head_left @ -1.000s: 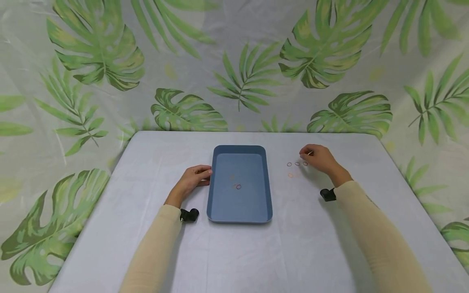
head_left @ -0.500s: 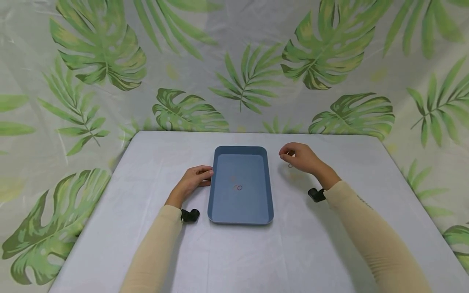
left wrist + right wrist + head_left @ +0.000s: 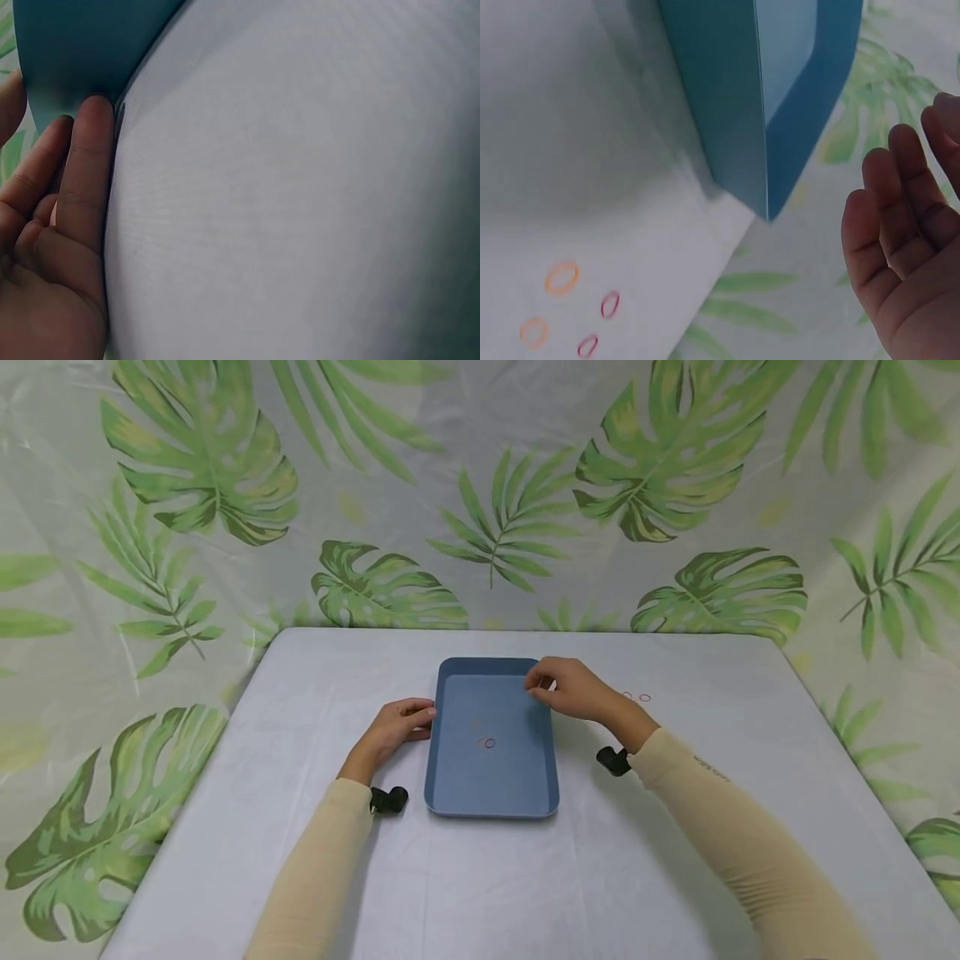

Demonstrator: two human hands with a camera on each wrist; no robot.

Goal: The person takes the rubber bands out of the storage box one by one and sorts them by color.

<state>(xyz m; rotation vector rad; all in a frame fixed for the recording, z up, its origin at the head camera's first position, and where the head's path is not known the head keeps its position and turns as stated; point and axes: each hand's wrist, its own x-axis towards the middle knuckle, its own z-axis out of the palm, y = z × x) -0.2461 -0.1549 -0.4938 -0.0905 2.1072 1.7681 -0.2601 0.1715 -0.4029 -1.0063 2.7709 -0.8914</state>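
Observation:
The blue rectangular tray (image 3: 491,793) lies flat on the white-covered table. My left hand (image 3: 393,727) rests against its left outer wall, fingers mostly straight in the left wrist view. Over the tray's far right corner hovers my right hand (image 3: 566,687), thumb and index fingertips close together in a pinch. Anything between those fingertips is too small or hidden to make out. A thin dark-red ring (image 3: 490,743) lies inside the tray, with faint orange rings beside it. Right of the tray are more thin rings, including a red ring (image 3: 645,697) and an orange ring (image 3: 562,278).
White cloth covers the table (image 3: 487,885). A leaf-patterned sheet (image 3: 502,518) hangs behind its far edge. My right hand and forearm hide part of the loose rings in the head view. The tray's raised rim stands just under the right hand.
My right hand has moved left from above the loose rings to the tray's far right corner, fingertips still together. Rings under it are now partly uncovered. My left hand stays at the tray.

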